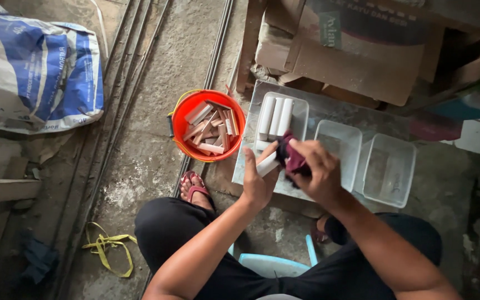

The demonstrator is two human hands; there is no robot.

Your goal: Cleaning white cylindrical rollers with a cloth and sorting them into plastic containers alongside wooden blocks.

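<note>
White block (268, 165): short pale bar, gripped in the left hand (258, 186), fingers curled round its lower end, thumb raised alongside; upper end runs up and right to meet the cloth. Dark red cloth (291, 159): bunched rag, pinched under the fingers of the right hand (319, 172) and pressed against the block's upper end; both hands close together, touching through block and cloth. Hidden: the block's upper end sits under the cloth, its lower end inside the left fist; the cloth's full extent cannot be made out under the right fingers. Pose: both forearms enter from below, converging; left wrist turned so the palm side faces right, right hand arched knuckles-up over the cloth. Just beyond the hands: clear tray (300, 114) holding three white blocks (275, 117) laid side by side. Right of the right hand: two clear plastic tubs (389, 169), contents unclear. Up and left of the left hand: orange bucket (208, 125) of mixed pale and reddish blocks. Below the left hand: sandalled foot (194, 189). Far left: blue-and-white sack (34, 72). Lower left: yellow strap (105, 247) on the floor.
</note>
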